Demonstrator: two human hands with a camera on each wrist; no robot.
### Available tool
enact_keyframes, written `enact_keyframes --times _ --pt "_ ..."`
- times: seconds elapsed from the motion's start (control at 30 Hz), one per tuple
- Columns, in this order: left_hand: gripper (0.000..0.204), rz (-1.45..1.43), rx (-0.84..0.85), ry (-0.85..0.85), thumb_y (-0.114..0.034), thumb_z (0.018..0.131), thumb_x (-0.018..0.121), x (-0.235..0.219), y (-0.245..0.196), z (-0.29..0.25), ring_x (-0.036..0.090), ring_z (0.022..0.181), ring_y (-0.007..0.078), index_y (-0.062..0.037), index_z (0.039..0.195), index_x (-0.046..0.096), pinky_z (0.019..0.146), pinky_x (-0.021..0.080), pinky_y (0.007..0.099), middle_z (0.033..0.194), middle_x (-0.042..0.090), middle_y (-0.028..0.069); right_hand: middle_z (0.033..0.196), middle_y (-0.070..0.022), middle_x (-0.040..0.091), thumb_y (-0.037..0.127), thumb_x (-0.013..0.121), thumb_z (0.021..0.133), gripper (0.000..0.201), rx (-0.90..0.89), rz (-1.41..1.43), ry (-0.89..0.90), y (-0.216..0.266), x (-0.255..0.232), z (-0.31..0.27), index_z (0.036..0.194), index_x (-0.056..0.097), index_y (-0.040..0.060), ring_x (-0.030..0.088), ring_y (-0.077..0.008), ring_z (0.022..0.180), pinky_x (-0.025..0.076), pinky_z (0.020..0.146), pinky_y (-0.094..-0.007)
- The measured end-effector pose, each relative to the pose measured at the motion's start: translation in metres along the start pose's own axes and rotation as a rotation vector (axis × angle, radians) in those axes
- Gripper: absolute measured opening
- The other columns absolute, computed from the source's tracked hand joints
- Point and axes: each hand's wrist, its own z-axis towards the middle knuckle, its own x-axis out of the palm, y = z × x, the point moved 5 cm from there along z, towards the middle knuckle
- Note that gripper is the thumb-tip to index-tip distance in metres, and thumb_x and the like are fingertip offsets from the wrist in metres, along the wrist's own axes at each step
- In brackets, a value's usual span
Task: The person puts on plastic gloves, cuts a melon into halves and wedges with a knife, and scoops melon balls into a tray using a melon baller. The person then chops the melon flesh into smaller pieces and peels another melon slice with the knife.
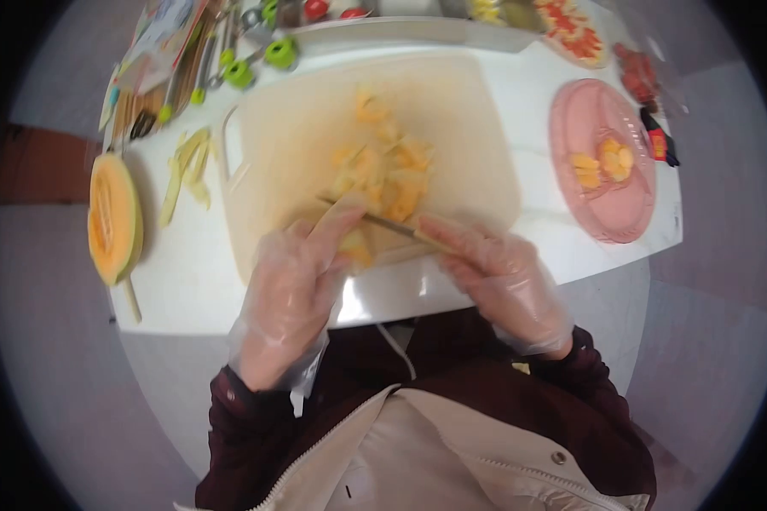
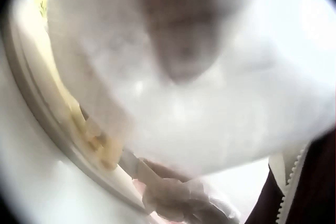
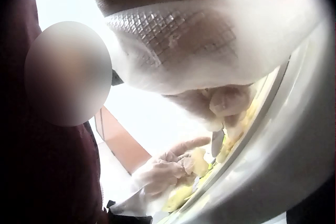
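Observation:
In the head view the right hand (image 1: pixel 507 277), in a clear plastic glove, grips a knife (image 1: pixel 388 224) whose blade points left. The gloved left hand (image 1: pixel 290 289) pinches a pale melon piece (image 1: pixel 346 207) against the blade near its tip. Cut orange melon pieces (image 1: pixel 383 175) lie heaped on the cutting board (image 1: pixel 290 119) just beyond both hands. In the right wrist view the left hand (image 3: pixel 165 171) holds the pale piece (image 3: pixel 198 162) beside the knife blade (image 3: pixel 217 142). The glove blurs most of the left wrist view.
Half a melon (image 1: pixel 115 220) lies at the left edge, near pale rind strips (image 1: pixel 187 175). A pink plate (image 1: pixel 605 209) with orange pieces stands right of the board. Green-handled tools (image 1: pixel 239 75) and a metal tray (image 1: pixel 418 32) are along the back.

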Motion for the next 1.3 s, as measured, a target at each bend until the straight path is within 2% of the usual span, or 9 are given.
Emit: enact_keyframes --times 0.07,0.4,0.5,0.57,0.7,0.9,1.13,1.2,1.3 --pt "0.063 0.071 0.151 -0.136 0.004 0.080 0.066 0.001 -0.001 0.000 0.057 0.083 0.0369 -0.0133 0.141 0.063 0.077 0.045 0.0460 0.087 0.059 0.0159 0.098 -0.0148 0.066 0.007 0.067 0.094 0.045 -0.072 -0.053 -0.056 0.001 -0.008 0.001 0.139 0.067 0.0132 0.066 -0.0306 0.087 0.054 0.079 -0.0386" --pt "0.065 0.077 0.232 -0.070 0.002 0.079 0.066 0.007 -0.006 0.001 0.060 0.091 0.0412 -0.0067 0.143 0.059 0.083 0.050 0.0460 0.102 0.068 0.0198 0.096 -0.0095 0.063 0.012 0.059 0.093 0.053 -0.438 -0.502 -0.171 0.008 -0.015 -0.006 0.146 0.058 0.0147 0.066 -0.0291 0.087 0.055 0.064 -0.0414" --pt "0.054 -0.206 0.086 -0.040 -0.001 0.078 0.070 0.004 -0.012 0.011 0.063 0.096 0.0402 -0.0039 0.132 0.066 0.087 0.051 0.0438 0.110 0.070 0.0211 0.102 -0.0085 0.062 0.009 0.058 0.091 0.058 -0.447 -0.544 -0.215 0.004 -0.015 -0.007 0.147 0.060 0.0275 0.064 -0.0301 0.087 0.056 0.073 -0.0408" --pt "0.041 -0.445 -0.047 0.044 -0.034 0.105 0.061 -0.007 -0.039 0.012 0.063 0.090 0.0154 -0.0112 0.138 0.068 0.079 0.052 0.0319 0.105 0.071 0.0090 0.105 -0.0069 0.063 0.008 0.058 0.091 0.058 -0.459 -0.574 -0.212 0.003 -0.014 -0.007 0.146 0.061 0.0272 0.065 -0.0276 0.089 0.057 0.073 -0.0388" --pt "0.042 -1.069 -0.505 -0.053 -0.024 0.101 0.061 0.005 -0.049 0.013 0.065 0.091 0.0166 0.0022 0.133 0.066 0.079 0.051 0.0291 0.108 0.071 0.0080 0.109 -0.0062 0.065 0.009 0.059 0.091 0.058 -0.532 -0.499 -0.231 0.001 -0.015 -0.006 0.147 0.059 0.0281 0.066 -0.0257 0.089 0.057 0.073 -0.0367" --pt "0.038 -0.763 -0.049 -0.092 -0.015 0.096 0.069 -0.011 -0.053 0.006 0.066 0.094 0.0162 0.0041 0.128 0.065 0.079 0.052 0.0268 0.109 0.072 0.0105 0.108 -0.0087 0.066 0.016 0.061 0.097 0.055 -0.449 -0.577 -0.238 -0.006 -0.015 -0.010 0.151 0.055 0.0253 0.066 -0.0284 0.090 0.058 0.075 -0.0379" --pt "0.057 -0.369 -0.438 -0.069 -0.012 0.092 0.074 0.002 0.050 -0.016 0.066 0.089 0.0164 -0.0014 0.144 0.053 0.081 0.054 0.0279 0.108 0.072 0.0109 0.103 -0.0086 0.064 0.025 0.055 0.103 0.048 -0.433 -0.411 -0.161 0.007 -0.017 -0.022 0.150 0.054 0.0140 0.065 -0.0251 0.095 0.055 0.079 -0.0353" --pt "0.035 -0.241 -0.411 -0.215 0.007 0.084 0.063 0.006 0.071 -0.023 0.066 0.093 0.0246 0.0035 0.119 0.067 0.080 0.052 0.0330 0.101 0.068 0.0138 0.104 -0.0090 0.065 0.025 0.055 0.104 0.049 -0.428 -0.432 -0.100 0.009 -0.010 -0.023 0.151 0.053 0.0129 0.065 -0.0249 0.095 0.055 0.081 -0.0346" --pt "0.024 -0.146 -0.411 -0.300 0.003 0.080 0.070 -0.002 0.035 -0.022 0.063 0.087 0.0235 0.0050 0.105 0.070 0.073 0.052 0.0349 0.094 0.067 0.0129 0.105 -0.0120 0.066 0.026 0.055 0.104 0.051 -0.426 -0.413 -0.058 0.005 -0.003 -0.022 0.153 0.050 0.0123 0.066 -0.0277 0.094 0.055 0.083 -0.0372"
